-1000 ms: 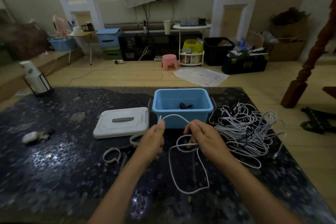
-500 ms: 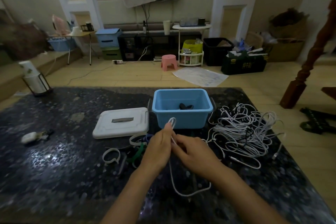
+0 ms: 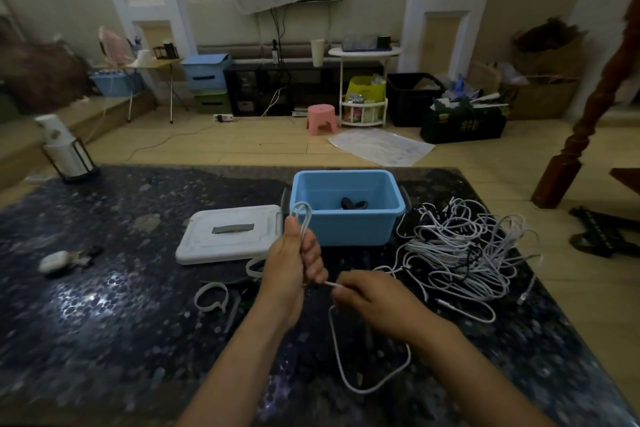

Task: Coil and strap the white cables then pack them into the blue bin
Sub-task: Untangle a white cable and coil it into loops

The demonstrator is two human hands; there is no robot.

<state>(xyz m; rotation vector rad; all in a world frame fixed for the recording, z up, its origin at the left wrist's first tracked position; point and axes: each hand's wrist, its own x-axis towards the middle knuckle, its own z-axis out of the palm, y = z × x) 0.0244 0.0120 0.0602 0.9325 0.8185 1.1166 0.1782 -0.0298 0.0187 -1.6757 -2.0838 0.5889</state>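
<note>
Looping at frame centre, the white cable [image 3: 304,218] is folded into a narrow bundle that rises above the left hand [image 3: 291,267], whose fingers [image 3: 313,258] are curled tight around it. The right hand [image 3: 375,300] pinches the same cable just beside the left; slack hangs below in a loop over the dark surface [image 3: 104,322]. Directly behind the hands stands the blue bin [image 3: 346,225], with a dark item inside. A tangled pile of white cables [image 3: 460,253] lies right of the bin. A white lid [image 3: 230,236] lies left of the bin, and white straps [image 3: 211,296] lie near the left wrist.
</note>
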